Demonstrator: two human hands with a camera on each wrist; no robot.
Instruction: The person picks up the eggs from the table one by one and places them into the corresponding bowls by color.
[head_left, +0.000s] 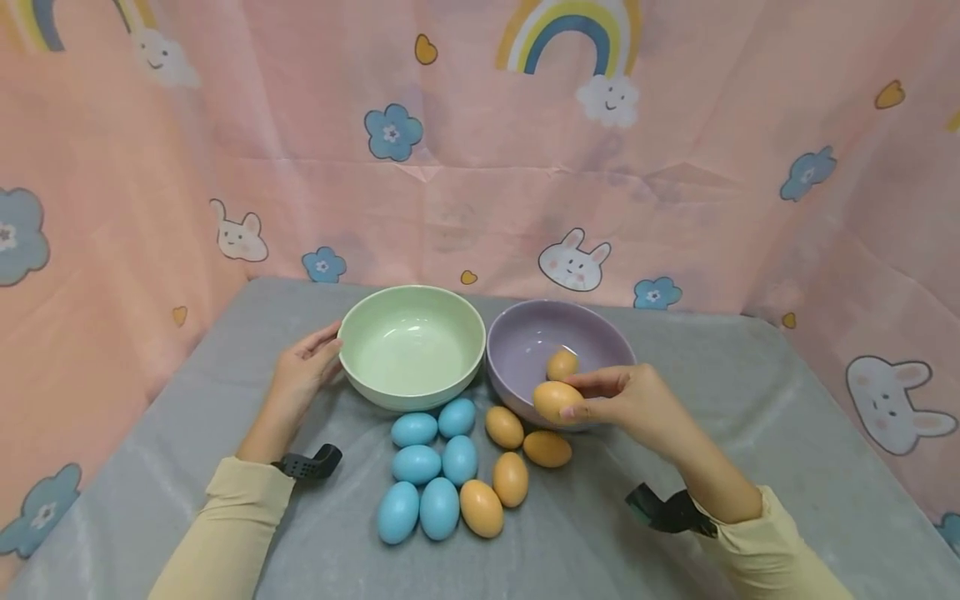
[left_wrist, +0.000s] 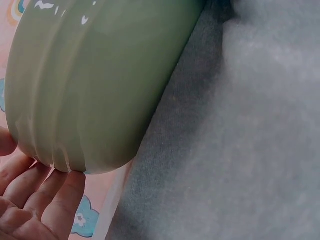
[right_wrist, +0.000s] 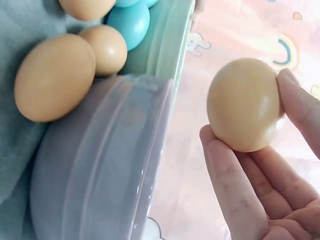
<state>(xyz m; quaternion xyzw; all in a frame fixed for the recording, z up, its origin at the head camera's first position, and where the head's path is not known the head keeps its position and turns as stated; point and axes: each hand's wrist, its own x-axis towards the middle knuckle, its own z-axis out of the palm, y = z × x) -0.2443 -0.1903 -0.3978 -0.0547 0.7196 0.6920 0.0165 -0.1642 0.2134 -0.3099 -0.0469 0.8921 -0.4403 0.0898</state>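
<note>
Pinching an orange egg (head_left: pixel 553 402), the right hand (head_left: pixel 641 410) hovers. The left hand (head_left: pixel 296 377), fingers extended, touches the green bowl (head_left: pixel 412 354).

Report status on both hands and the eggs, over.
Left hand touching green bowl. Right hand pinching orange egg above purple bowl. Second orange egg inside that bowl. Nothing visibly obstructing either hand.

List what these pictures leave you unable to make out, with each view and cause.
Head view: part of the inside of the purple bowl, behind the held orange egg and right hand.
Left wrist view: the inside of the green bowl, behind its wall.
Right wrist view: topmost orange egg, cut off by top edge.
</note>
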